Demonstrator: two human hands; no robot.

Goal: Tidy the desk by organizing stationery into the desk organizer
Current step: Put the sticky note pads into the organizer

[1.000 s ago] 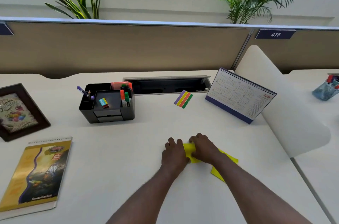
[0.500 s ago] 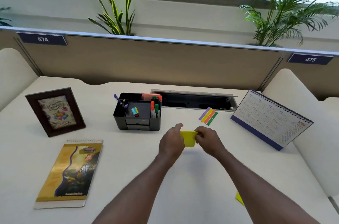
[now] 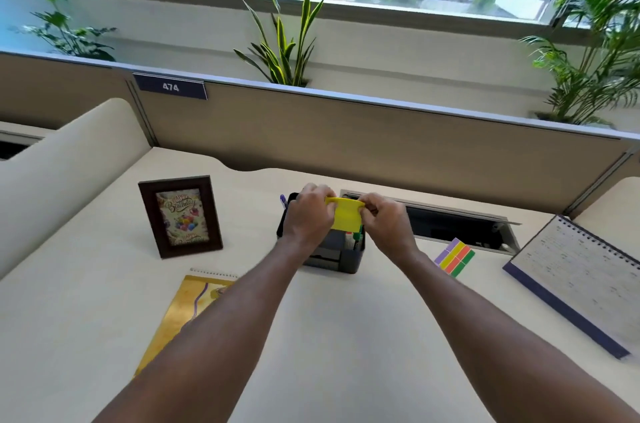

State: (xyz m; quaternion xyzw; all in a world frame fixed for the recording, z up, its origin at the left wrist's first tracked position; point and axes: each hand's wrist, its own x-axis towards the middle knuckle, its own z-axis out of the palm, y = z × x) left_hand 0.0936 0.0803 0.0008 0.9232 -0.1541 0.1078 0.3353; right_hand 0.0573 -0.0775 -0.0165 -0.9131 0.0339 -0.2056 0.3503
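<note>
Two bare forearms are seen, entering from six o'clock. No sleeve is worn on either; both are uncovered up to the frame's edge. The left hand (image 3: 309, 214) and right hand (image 3: 386, 225) are ungloved, and fine hair is visible along the forearms.

The cream desk (image 3: 346, 336) carries a black organizer (image 3: 341, 254) near its back edge — a framed card (image 3: 180, 216) stands to its left, a spiral notebook (image 3: 188, 308) lies nearer the front, coloured sticky flags (image 3: 454, 257) and a desk calendar (image 3: 575, 279) sit toward the right edge
</note>
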